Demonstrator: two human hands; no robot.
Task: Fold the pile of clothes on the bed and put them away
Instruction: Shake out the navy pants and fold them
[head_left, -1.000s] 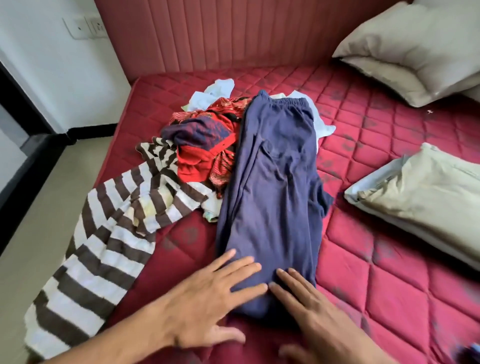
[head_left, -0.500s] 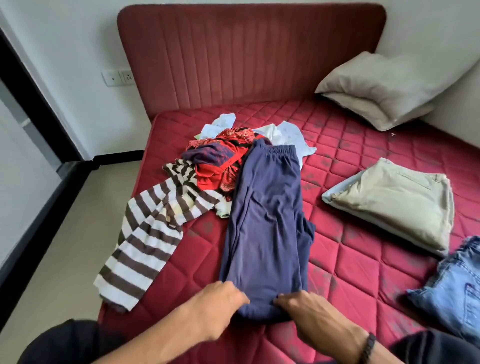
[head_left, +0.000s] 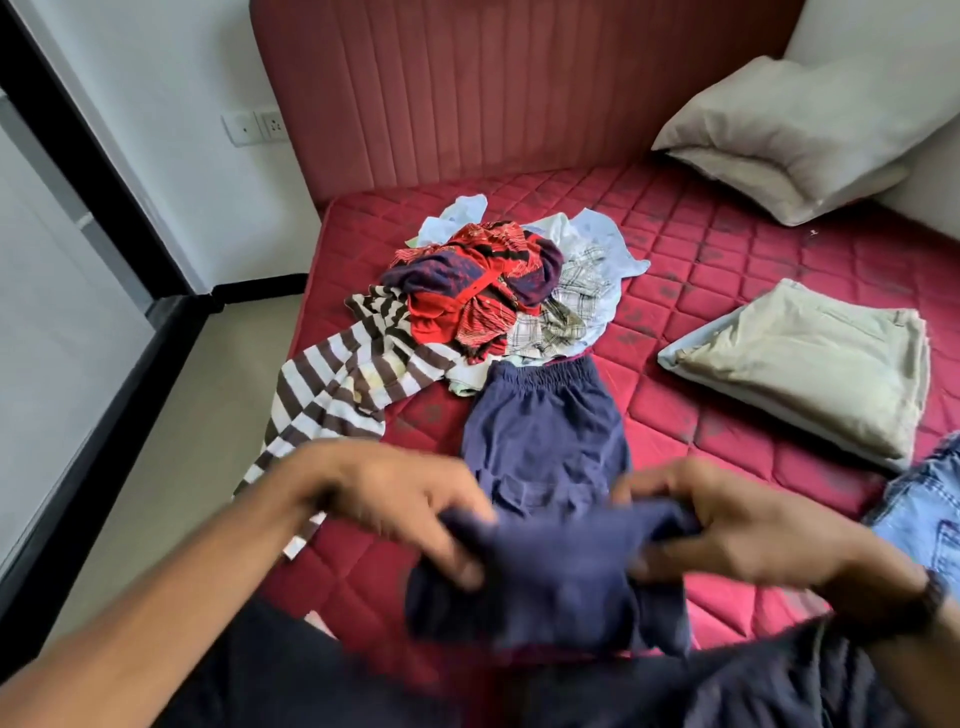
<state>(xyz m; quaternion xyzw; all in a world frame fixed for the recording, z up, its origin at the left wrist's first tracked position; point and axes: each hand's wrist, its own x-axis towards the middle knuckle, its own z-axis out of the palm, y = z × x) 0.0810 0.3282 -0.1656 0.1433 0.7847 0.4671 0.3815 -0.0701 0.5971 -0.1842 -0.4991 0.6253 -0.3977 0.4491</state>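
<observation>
I watched both hands, left (head_left: 395, 499) and right (head_left: 737, 525), lift the navy trousers' (head_left: 545, 441) leg ends off the mattress at 6 o'clock, carrying them toward the waistband at 12.

The red quilted mattress (head_left: 727, 291) is carrying everything in front of me. A heap of clothes (head_left: 498, 296) is sitting near its middle, with a striped top (head_left: 332, 384) trailing off the left edge. The navy trousers (head_left: 545, 431) are lying just below the heap. Folded beige trousers (head_left: 815, 364) are lying to the right, jeans (head_left: 930, 504) are lying nearer me, and a pillow (head_left: 800, 135) is leaning at the head.
</observation>
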